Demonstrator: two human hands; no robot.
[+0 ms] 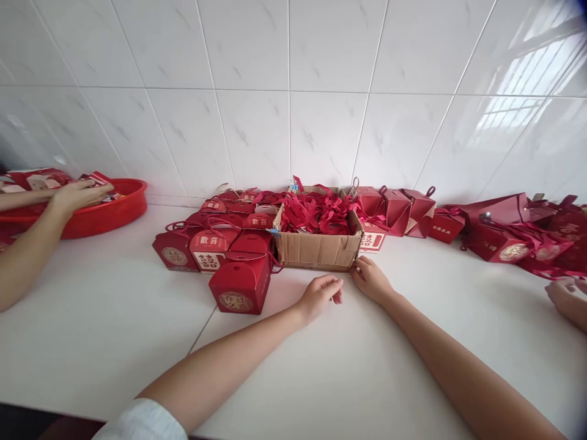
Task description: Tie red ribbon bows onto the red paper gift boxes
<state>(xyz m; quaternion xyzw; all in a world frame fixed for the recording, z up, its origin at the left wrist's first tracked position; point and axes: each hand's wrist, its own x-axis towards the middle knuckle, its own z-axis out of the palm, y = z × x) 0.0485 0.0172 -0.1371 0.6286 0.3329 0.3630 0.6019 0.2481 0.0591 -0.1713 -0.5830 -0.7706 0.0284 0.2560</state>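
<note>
The rectangular brown cardboard box (318, 252) of red fabric ribbons (318, 211) stands near the white tiled wall (328, 134), long front side running left to right. The left hand (320, 295) curls before it, the right hand (372, 280) by its near right corner; I can't tell if either grips anything.

Brown rectangular cardboard carton (316, 249) (ctr.), open-topped, upright on white tabletop (293, 373), heaped above rim w/ tangled dark-red ribbons (316, 212). Front L: red paperboard gift box (243, 282), upright, round gold emblem on front, nr. carton.

Bottom of carton (318, 252) hidden beneath ribbons (316, 211)
</note>
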